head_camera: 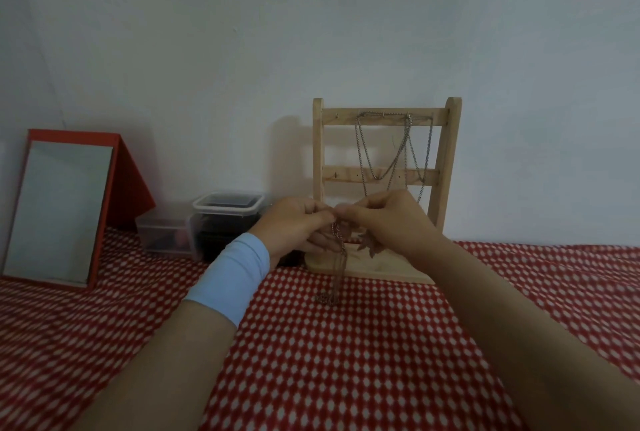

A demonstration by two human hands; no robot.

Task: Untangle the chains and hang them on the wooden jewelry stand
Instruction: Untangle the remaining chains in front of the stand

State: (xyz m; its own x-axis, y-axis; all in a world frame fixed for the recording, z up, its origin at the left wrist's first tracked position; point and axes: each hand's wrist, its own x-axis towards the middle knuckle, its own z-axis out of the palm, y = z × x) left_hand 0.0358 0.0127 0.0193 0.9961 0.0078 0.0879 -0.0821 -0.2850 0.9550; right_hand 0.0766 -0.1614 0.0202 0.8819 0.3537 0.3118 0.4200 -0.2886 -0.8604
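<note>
Both hands, left (pixel 298 223) and right (pixel 391 219), pinched shut on limp copper chain (pixel 338 264) before wooden jewelry stand (pixel 381 174); best gripped near knot.

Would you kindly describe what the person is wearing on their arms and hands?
The left hand and right hand are bare, with no gloves or visible rings. A light blue band wraps the left wrist. The right forearm shows no sleeve.

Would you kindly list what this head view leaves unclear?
- Fingers' grip on the held chain: hidden between left hand and right hand.
- Chain's knots: too small, blurred.
- Dark container contents: too dim.
- Wooden stand base: partly behind hands.
</note>
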